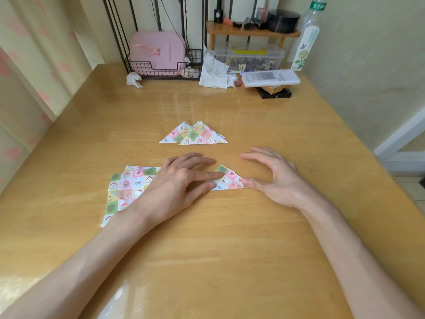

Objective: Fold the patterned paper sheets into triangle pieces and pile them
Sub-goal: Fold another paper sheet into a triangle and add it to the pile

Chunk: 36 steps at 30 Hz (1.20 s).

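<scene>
My left hand [181,185] presses straight fingers [207,174] on the folded triangle [228,180] on the counter [230,226]. My right hand [276,178], fingers spread, thumbs its corner. If pressure is uneven, the crease could skew or spring open before it joins the pile [194,134].

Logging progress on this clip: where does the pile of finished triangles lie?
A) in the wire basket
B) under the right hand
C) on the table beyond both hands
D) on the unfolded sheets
C: the finished triangles overlap on the table, beyond the left hand and right hand.
</scene>
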Motion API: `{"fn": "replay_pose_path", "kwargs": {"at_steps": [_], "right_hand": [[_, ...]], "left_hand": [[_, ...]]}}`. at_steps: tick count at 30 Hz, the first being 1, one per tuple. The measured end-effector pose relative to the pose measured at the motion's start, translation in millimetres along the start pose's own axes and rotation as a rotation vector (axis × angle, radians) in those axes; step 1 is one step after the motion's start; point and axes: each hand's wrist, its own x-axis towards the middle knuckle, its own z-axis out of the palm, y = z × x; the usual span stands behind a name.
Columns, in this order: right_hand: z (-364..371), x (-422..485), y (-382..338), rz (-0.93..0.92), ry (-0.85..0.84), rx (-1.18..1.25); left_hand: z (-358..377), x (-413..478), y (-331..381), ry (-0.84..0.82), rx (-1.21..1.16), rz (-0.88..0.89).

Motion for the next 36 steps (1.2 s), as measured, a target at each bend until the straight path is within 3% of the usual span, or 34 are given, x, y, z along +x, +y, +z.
{"fn": "replay_pose_path", "kwargs": {"at_steps": [7, 14, 17, 20, 31, 36], "right_hand": [[13.3, -3.8, -15.4, -0.172, 0.083, -0.114], [21.5, -1.8, -25.5, -0.085, 0.118, 0.564], [22.7, -2.8, -29.1, -0.081, 0.139, 0.668], [19.8, -6.2, -33.3, -0.078, 0.111, 0.772], [27.3, -10.8, -41.8, -0.056, -0.028, 0.772], [27.9, -13.5, -46.6, -0.085, -0.014, 0.773]], "left_hand": [[-3.3, -1.4, 3.4, 0.116, 0.011, -0.021], [-5.6, -1.6, 0.6, 0.173, -0.101, -0.096], [-6.4, -0.1, 0.6, 0.2, -0.331, -0.205], [-9.0, 0.8, 1.5, 0.105, -0.658, -0.281], [-16.7, 2.1, 6.8, 0.062, -0.934, -0.31], [-17.6, -0.8, 4.6, -0.037, -0.864, -0.284]]}}
